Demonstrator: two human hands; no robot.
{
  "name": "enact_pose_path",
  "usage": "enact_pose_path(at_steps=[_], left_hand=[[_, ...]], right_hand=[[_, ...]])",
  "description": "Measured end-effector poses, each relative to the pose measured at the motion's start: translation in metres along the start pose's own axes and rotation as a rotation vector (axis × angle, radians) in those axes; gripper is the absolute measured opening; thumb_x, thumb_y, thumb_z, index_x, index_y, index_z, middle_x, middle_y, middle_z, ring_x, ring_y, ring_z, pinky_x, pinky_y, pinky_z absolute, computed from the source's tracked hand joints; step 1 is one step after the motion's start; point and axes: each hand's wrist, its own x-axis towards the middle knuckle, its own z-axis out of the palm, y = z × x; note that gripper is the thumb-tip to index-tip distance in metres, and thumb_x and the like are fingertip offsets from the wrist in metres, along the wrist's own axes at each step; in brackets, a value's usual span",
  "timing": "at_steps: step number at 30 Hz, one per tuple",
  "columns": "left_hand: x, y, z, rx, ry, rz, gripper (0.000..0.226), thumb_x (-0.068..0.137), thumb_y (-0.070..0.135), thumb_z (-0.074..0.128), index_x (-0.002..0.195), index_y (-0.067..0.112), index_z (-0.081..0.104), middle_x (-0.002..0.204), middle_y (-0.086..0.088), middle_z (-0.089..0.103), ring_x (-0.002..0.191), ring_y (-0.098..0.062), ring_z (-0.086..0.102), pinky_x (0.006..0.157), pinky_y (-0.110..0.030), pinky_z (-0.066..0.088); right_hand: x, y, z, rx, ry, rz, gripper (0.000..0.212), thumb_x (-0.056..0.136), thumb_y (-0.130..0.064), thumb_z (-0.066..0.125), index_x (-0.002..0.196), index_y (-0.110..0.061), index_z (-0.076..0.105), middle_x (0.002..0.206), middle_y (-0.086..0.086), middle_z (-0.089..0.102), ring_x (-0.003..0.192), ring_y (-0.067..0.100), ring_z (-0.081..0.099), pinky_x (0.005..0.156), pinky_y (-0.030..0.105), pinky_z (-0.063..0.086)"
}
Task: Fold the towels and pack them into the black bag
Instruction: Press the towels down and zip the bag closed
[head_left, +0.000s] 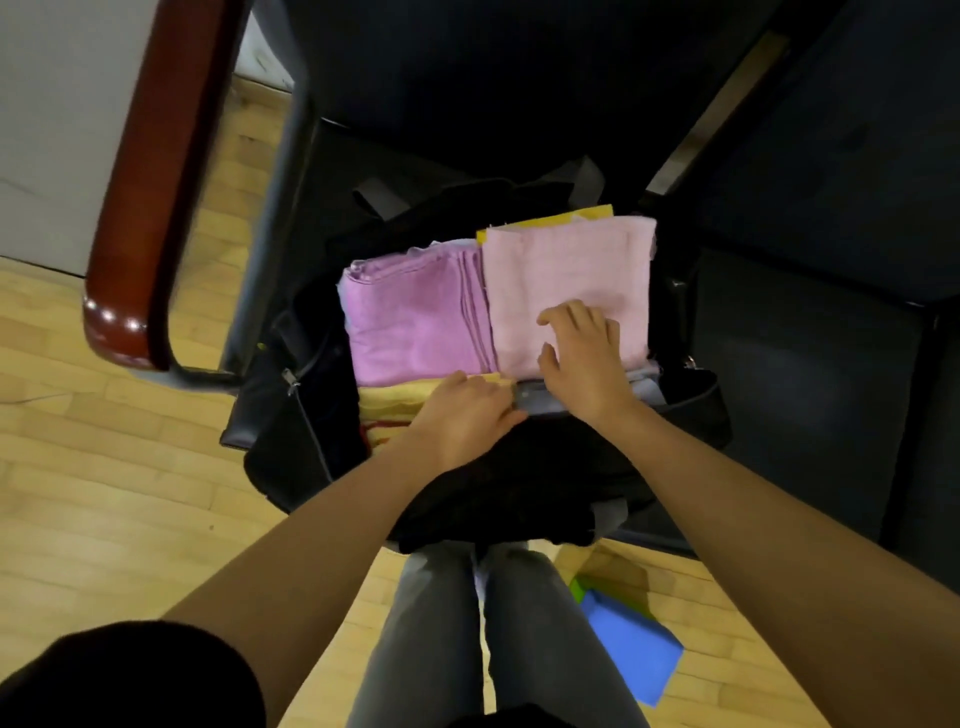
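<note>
The black bag (291, 415) lies open on a dark chair seat, stuffed with folded towels. A purple towel (415, 317) lies at the left and a pale pink towel (566, 270) at the right, on top of a yellow one (550, 219). Another yellow towel (387, 402) shows at the near left. My right hand (582, 358) rests on the near edge of the pale pink towel, its fingers curled over the cloth. At the bag's near rim, my left hand (467, 415) has its fingers tucked between the near yellow towel and a grey-blue layer (545, 397).
The dark chair (779, 364) has a red-brown wooden armrest (150, 208) at the left. A blue cloth (631, 649) and something green lie on the wooden floor (104, 493) by my legs. A second dark seat is at the right.
</note>
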Motion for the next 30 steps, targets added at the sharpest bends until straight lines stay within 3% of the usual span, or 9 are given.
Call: enact_pose_path(at_steps=[3, 6, 8, 13, 16, 18, 21, 24, 30], left_hand=[[-0.011, -0.021, -0.013, -0.074, 0.239, -0.113, 0.031, 0.088, 0.027, 0.041, 0.068, 0.010, 0.057, 0.063, -0.008, 0.059, 0.056, -0.028, 0.057, 0.056, -0.032, 0.044], [-0.017, -0.056, -0.026, -0.076, 0.317, -0.299, 0.008, 0.082, 0.009, 0.054, 0.081, 0.004, 0.060, 0.076, -0.012, 0.058, 0.067, -0.032, 0.057, 0.060, -0.037, 0.044], [-0.019, -0.084, -0.028, 0.043, 0.334, -0.388, 0.026, 0.065, -0.002, 0.069, 0.089, 0.003, 0.061, 0.082, -0.013, 0.060, 0.072, -0.033, 0.059, 0.063, -0.034, 0.047], [-0.030, -0.135, -0.021, 0.405, 0.315, -0.368, 0.049, 0.078, 0.007, 0.044, 0.126, 0.003, 0.056, 0.122, -0.014, 0.060, 0.115, -0.033, 0.057, 0.093, -0.040, 0.048], [-0.039, -0.153, -0.010, 0.502, 0.198, -0.350, 0.071, 0.080, 0.013, 0.059, 0.144, 0.005, 0.030, 0.144, -0.012, 0.044, 0.135, -0.030, 0.039, 0.110, -0.040, 0.033], [-0.042, -0.161, -0.008, 0.520, 0.162, -0.355, 0.089, 0.077, 0.012, 0.068, 0.146, 0.003, 0.014, 0.149, -0.012, 0.037, 0.138, -0.030, 0.034, 0.112, -0.040, 0.028], [-0.041, -0.168, -0.007, 0.636, 0.110, -0.338, 0.094, 0.080, 0.017, 0.068, 0.147, 0.002, 0.003, 0.151, -0.011, 0.028, 0.139, -0.027, 0.033, 0.113, -0.038, 0.028], [-0.033, -0.171, -0.019, 0.684, 0.068, -0.413, 0.096, 0.078, 0.027, 0.070, 0.147, 0.000, 0.008, 0.148, -0.013, 0.034, 0.135, -0.027, 0.039, 0.110, -0.038, 0.033], [-0.021, -0.184, -0.042, 0.493, 0.163, -0.429, 0.065, 0.070, -0.002, 0.075, 0.128, -0.011, 0.049, 0.114, -0.029, 0.061, 0.105, -0.041, 0.062, 0.084, -0.044, 0.053]], right_hand=[[0.020, -0.023, 0.003, 0.049, 0.020, -0.079, 0.031, 0.080, -0.005, 0.054, 0.110, -0.006, 0.058, 0.110, 0.013, 0.055, 0.100, 0.033, 0.049, 0.081, 0.034, 0.026], [0.051, -0.050, 0.010, 0.024, -0.025, -0.186, 0.042, 0.083, -0.010, 0.053, 0.125, -0.007, 0.055, 0.128, 0.014, 0.053, 0.115, 0.035, 0.047, 0.090, 0.038, 0.030], [0.077, -0.069, 0.017, -0.033, -0.072, -0.263, 0.051, 0.090, -0.019, 0.053, 0.140, -0.012, 0.044, 0.145, 0.012, 0.041, 0.132, 0.033, 0.037, 0.105, 0.042, 0.028], [0.120, -0.099, 0.037, -0.292, -0.208, -0.347, 0.054, 0.100, -0.047, 0.028, 0.151, -0.034, 0.016, 0.158, 0.002, 0.017, 0.144, 0.028, 0.018, 0.116, 0.048, 0.010], [0.123, -0.092, 0.048, -0.363, -0.227, -0.335, 0.055, 0.099, -0.053, 0.024, 0.150, -0.042, 0.006, 0.159, 0.004, 0.010, 0.143, 0.036, 0.014, 0.112, 0.056, 0.014], [0.125, -0.084, 0.055, -0.372, -0.228, -0.345, 0.054, 0.098, -0.053, 0.025, 0.149, -0.043, 0.009, 0.157, 0.007, 0.014, 0.142, 0.039, 0.015, 0.109, 0.058, 0.019], [0.129, -0.079, 0.059, -0.374, -0.200, -0.365, 0.049, 0.097, -0.051, 0.026, 0.143, -0.038, 0.036, 0.143, 0.014, 0.039, 0.123, 0.044, 0.041, 0.093, 0.061, 0.036], [0.130, -0.078, 0.063, -0.371, -0.190, -0.344, 0.048, 0.093, -0.049, 0.027, 0.132, -0.035, 0.051, 0.128, 0.014, 0.052, 0.104, 0.041, 0.052, 0.082, 0.057, 0.043], [0.132, -0.078, 0.072, -0.370, -0.241, -0.343, 0.048, 0.097, -0.053, 0.023, 0.141, -0.041, 0.036, 0.141, 0.009, 0.041, 0.119, 0.037, 0.041, 0.095, 0.056, 0.031]])
